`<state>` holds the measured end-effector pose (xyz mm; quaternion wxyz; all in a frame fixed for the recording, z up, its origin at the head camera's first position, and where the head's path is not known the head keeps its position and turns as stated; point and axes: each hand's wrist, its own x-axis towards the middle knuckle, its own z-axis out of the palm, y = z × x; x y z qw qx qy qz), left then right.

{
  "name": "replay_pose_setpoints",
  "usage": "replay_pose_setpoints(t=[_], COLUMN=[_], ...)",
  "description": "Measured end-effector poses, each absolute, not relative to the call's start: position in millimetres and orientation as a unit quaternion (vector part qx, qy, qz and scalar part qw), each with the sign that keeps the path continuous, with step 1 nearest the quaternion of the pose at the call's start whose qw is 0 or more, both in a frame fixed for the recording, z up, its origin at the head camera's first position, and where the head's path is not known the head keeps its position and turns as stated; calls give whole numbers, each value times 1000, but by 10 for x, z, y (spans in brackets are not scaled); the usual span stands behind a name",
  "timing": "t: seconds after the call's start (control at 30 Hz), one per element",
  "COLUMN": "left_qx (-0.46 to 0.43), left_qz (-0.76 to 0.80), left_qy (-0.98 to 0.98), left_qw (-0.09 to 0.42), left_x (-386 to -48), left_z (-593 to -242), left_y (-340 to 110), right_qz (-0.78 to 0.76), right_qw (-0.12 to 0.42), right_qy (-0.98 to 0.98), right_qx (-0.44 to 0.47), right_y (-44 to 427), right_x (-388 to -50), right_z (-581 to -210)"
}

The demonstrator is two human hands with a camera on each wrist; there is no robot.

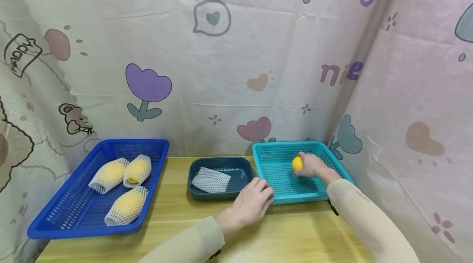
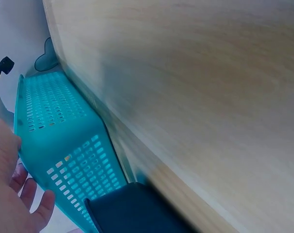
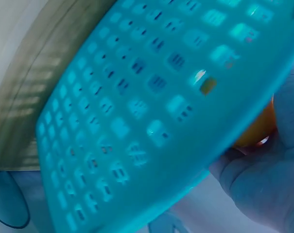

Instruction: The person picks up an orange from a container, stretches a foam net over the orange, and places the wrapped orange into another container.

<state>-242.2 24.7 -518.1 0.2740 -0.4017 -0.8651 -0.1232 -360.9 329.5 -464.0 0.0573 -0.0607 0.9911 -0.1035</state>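
Inside the teal basket (image 1: 286, 197), my right hand (image 1: 312, 164) pinches a small round orange-yellow fruit (image 1: 297, 163) between thumb and fingers. The right wrist view shows the fruit (image 3: 258, 128) partly hidden behind the basket's rim. My left hand (image 1: 252, 199) is at the basket's near left corner, its fingers loosely bent by the rim; in the left wrist view, these fingers (image 2: 27, 191) hold nothing. Just left of that hand, a white foam net (image 1: 211, 180) lies flattened in a dark teal tray (image 1: 196, 194).
A large blue basket (image 1: 79, 232) on the left holds three yellow fruits, each in a white foam net, such as the nearest netted fruit (image 1: 127, 206). All the containers stand on a wooden table (image 1: 177, 222). A printed curtain (image 1: 221, 70) hangs behind and on both sides.
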Motion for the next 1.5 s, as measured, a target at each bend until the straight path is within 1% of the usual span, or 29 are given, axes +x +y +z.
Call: replay_pose_setpoints(t=[0.2,0.4,0.7,0.87,1.07,1.27,1.5], left_qx=[-399,-380,-339,-320,-294,-271,-232], left_qz=[-151,-187,-222,-264,-314,-348,-425], left_qy=[-863,-873,-889,-887,-884,-877,-859], left_qw=[271,241,215,201,184,190,170], left_x=[-2404,-2381,-2373,-2380,-2397,-2398,-2375], left_z=[-5147,-5098,-4999,-4978,-4961,-4922,-4832], left_y=[184,106,-4,-109,-229,-322,-439], right_qz=[-114,-137,-219,-283,-322,-364,-415], right_qw=[28,12,-29,-33,-23,-23,-5], right_qy=[989,985,964,943,926,906,879], right_qx=[-90,-105,-146,-174,-196,-215,-233], right_y=[3175,3116,2926,2759,2563,2365,2102], right_x=[-3510,-3423,-3237,-3124,-3049,-2976,-2856], right_z=[-4546,-4472,-4438,-4389,-4363,-4320,-4262])
